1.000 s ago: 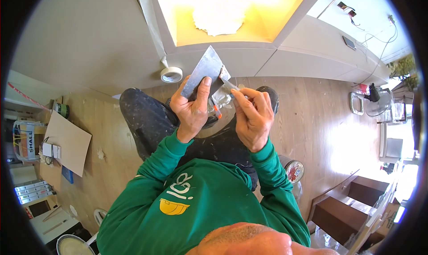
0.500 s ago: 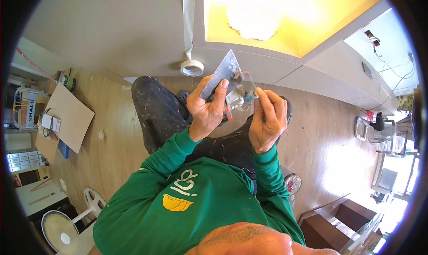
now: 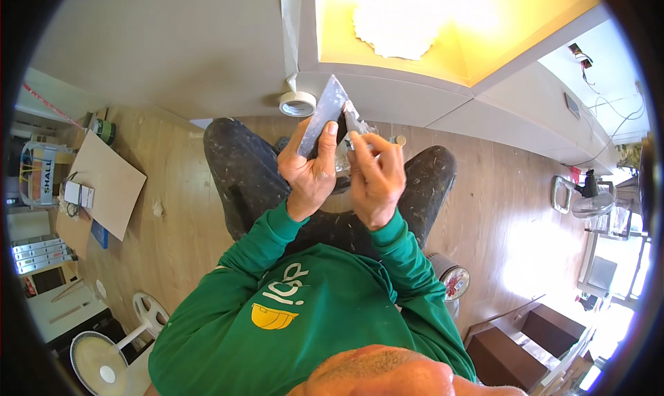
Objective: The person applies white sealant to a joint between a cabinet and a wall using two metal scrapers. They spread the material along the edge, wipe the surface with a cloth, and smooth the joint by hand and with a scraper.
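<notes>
My left hand (image 3: 309,171) grips a wide grey metal putty knife (image 3: 320,119), thumb on its face and its pointed corner up. Close beside it, my right hand (image 3: 375,178) pinches a narrow grey spatula (image 3: 353,121), whose tip lies along the right edge of the wide blade. Its handle is hidden by my fingers. Behind my fingers is a crumpled, partly clear thing that I cannot make out. A roll of masking tape (image 3: 298,104) hangs from its own strip against the pale panel, just left of the putty knife.
Ahead, a yellow-lit recess (image 3: 477,47) opens in the pale panel. My knees rest apart over the wooden floor (image 3: 484,188). A cardboard sheet (image 3: 111,181) and a white fan (image 3: 99,365) are to the left. A round tin (image 3: 454,283) stands by my right elbow, brown boxes (image 3: 508,358) behind it.
My right hand has moved left and in toward the putty knife, bringing the spatula against its edge. My left hand has shifted slightly left, and the wide blade now stands steeper.
</notes>
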A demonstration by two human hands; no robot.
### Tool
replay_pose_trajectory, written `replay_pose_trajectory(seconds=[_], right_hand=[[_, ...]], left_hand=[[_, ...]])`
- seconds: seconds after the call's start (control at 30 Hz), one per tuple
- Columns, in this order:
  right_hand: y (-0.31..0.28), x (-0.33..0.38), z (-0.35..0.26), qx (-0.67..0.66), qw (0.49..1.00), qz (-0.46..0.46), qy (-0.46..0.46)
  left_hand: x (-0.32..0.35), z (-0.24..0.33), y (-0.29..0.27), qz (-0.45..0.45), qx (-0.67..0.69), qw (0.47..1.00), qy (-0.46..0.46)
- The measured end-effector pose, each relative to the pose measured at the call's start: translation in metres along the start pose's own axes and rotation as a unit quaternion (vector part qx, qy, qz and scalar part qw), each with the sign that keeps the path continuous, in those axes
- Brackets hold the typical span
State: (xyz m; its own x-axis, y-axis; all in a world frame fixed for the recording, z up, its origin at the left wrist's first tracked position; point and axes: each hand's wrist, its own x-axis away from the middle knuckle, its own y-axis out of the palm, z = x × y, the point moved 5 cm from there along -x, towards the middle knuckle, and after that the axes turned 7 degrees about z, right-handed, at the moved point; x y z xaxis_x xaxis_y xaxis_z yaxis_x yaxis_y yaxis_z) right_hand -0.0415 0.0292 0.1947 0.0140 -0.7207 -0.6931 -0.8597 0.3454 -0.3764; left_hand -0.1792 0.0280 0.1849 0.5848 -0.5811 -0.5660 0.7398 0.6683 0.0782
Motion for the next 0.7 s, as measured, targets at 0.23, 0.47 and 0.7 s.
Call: replay_pose_trajectory(seconds=[0.23,0.47,0.7], right_hand=[[-0.025,-0.013,0.012,-0.105,0.989,0.029,0.103],[-0.029,-0.002,0.024,0.048,0.996,-0.019,-0.079],[-0.041,0.007,0.053,-0.188,0.94,0.052,0.279]], left_hand=[[-0.004,-0.036,0.003,-0.028,0.354,0.724,-0.591],[-0.014,-0.031,0.004,-0.051,0.305,0.782,-0.541],[-0.019,-0.042,0.001,-0.011,0.342,0.818,-0.463]])
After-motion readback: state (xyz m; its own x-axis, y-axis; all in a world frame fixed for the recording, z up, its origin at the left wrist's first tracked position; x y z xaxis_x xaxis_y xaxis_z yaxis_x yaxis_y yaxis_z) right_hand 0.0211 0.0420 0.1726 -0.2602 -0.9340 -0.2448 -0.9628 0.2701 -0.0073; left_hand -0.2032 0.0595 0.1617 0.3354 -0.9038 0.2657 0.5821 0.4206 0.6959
